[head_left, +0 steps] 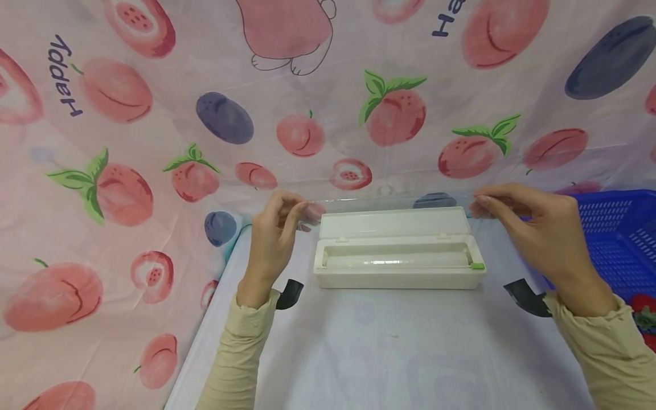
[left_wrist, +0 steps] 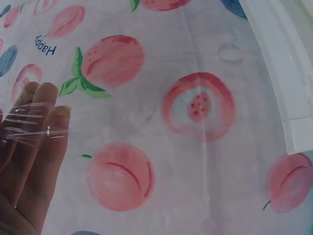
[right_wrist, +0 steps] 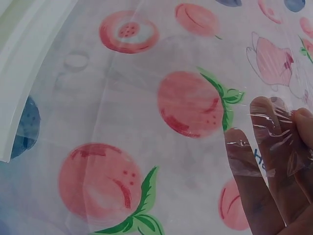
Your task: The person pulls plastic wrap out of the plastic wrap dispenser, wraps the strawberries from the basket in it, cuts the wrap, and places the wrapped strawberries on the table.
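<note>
Transparent thin plastic cling film sheet (head_left: pixel 389 200): stretched taut, held above open lid of dispenser, nearly invisible; crinkled, glossy where bunched at fingertips. Left hand (head_left: pixel 274 239) pinches left edge, fingers curled round film. Right hand (head_left: pixel 533 228) pinches right edge likewise. Below: long cream plastic dispenser box (head_left: pixel 400 273), lid up, roll inside, small green slider tab (head_left: pixel 477 265) at right end. Blue perforated plastic basket (head_left: pixel 622 239) right. Peach-print pink backdrop cloth (head_left: pixel 128 171) reads "Happy".

You have two hands (head_left: pixel 271 239) (head_left: pixel 538 233), one cling film sheet (head_left: pixel 389 199), one white dispenser box (head_left: pixel 400 262), one blue basket (head_left: pixel 622 239), one table (head_left: pixel 389 353).
</note>
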A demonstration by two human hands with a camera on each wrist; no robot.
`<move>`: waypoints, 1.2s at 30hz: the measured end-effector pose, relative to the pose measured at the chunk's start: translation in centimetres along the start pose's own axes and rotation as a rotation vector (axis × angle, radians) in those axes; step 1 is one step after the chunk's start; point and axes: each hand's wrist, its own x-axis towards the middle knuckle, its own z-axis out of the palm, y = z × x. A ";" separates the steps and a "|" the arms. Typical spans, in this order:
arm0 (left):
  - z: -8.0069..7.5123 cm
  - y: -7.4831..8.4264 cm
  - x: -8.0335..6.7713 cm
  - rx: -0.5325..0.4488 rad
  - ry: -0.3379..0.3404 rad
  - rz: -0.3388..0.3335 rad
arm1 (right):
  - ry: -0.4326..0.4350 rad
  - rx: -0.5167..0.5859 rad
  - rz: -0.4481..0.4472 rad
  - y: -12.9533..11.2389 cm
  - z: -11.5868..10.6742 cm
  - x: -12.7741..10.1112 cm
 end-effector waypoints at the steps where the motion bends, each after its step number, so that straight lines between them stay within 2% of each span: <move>1: 0.0 0.0 0.0 -0.002 0.000 0.001 | 0.000 0.005 -0.001 0.0 0.0 0.0; 8: -0.3 0.4 -0.2 -0.006 -0.001 0.015 | -0.012 0.043 -0.001 -0.3 -0.1 0.0; 15: -0.4 0.7 -0.5 -0.033 -0.011 -0.022 | -0.034 0.053 -0.004 -0.6 -0.3 -0.4; 22: -0.6 1.2 -1.2 0.010 -0.042 -0.038 | -0.068 0.069 -0.022 -0.7 -0.7 -1.0; 29: -0.8 1.7 -2.5 0.027 -0.083 -0.020 | -0.160 0.028 0.040 -0.9 -1.3 -2.2; 36: -1.0 2.2 -3.7 0.015 -0.116 -0.032 | -0.222 0.053 0.026 -0.8 -1.7 -3.0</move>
